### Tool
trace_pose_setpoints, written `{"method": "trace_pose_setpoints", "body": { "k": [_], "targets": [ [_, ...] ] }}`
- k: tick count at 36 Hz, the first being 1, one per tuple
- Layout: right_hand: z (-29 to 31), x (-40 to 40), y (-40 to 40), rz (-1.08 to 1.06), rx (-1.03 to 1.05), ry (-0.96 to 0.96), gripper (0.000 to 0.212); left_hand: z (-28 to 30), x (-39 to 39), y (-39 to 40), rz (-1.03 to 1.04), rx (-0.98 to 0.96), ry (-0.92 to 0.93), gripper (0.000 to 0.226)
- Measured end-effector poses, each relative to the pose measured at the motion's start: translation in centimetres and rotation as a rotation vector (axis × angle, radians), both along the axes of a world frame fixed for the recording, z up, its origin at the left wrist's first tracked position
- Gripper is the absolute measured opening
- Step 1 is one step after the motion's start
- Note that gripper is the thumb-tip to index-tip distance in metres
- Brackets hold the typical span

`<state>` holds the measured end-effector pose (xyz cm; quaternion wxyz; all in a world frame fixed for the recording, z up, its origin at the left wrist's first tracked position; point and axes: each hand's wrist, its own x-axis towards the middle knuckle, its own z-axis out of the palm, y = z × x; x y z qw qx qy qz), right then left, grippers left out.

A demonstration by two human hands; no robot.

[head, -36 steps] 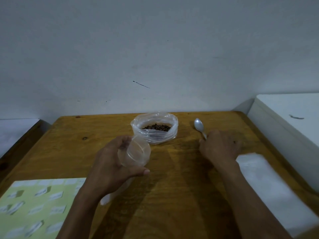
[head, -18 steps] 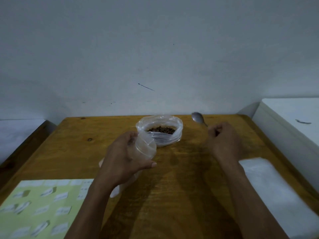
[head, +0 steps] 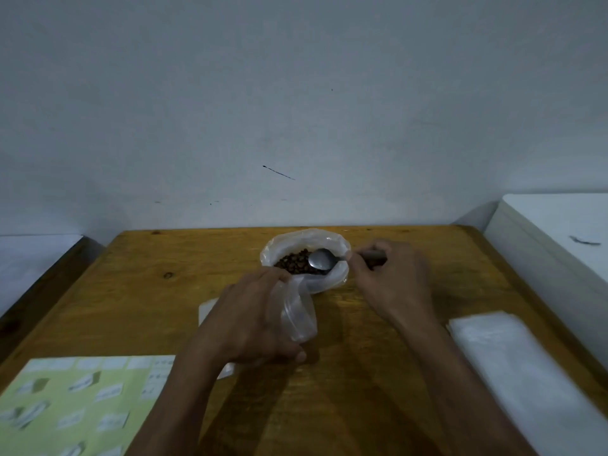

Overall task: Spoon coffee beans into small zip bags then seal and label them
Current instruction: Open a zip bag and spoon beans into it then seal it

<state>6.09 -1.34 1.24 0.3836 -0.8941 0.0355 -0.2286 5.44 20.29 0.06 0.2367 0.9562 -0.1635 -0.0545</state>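
A clear plastic bag (head: 332, 280) with rolled-down rim stands near the table's far edge, holding dark coffee beans (head: 291, 263). My right hand (head: 390, 281) grips a metal spoon (head: 321, 259) by its handle, with the bowl over the beans inside that bag. My left hand (head: 250, 319) holds a small empty zip bag (head: 297, 315) with its mouth held open, just in front of the bean bag and touching its near side.
A green backing sheet of white labels (head: 75, 403) lies at the front left of the wooden table (head: 158, 284). A stack of clear zip bags (head: 523, 366) lies at the right. A white cabinet (head: 559, 238) stands beyond the right edge; a wall rises behind.
My right hand picked the spoon up from the table and swung it left into the bean bag. My left hand brought the small zip bag closer to the bean bag.
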Motion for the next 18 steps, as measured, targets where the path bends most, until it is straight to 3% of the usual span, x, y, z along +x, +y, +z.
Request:
{"method": "trace_pose_setpoints", "body": {
  "k": [9,11,15,18],
  "targets": [
    [-1.4,-0.8,0.7,0.018,-0.023,-0.034,0.024,-0.9,-0.9,0.5,-0.08,-0.049,-0.051,0.114],
    [-2.3,-0.8,1.4,-0.016,0.108,-0.01,0.022,-1.0,-0.8,0.6,-0.084,-0.049,-0.055,0.115],
    [-3.5,-0.8,2.1,-0.115,0.568,0.106,0.022,-1.6,-0.9,0.8,-0.094,-0.067,-0.06,0.119],
    [-3.7,0.2,2.3,-0.149,0.746,0.143,0.017,-2.2,-0.4,1.3,-0.069,-0.096,-0.062,0.117]
  ]
}}
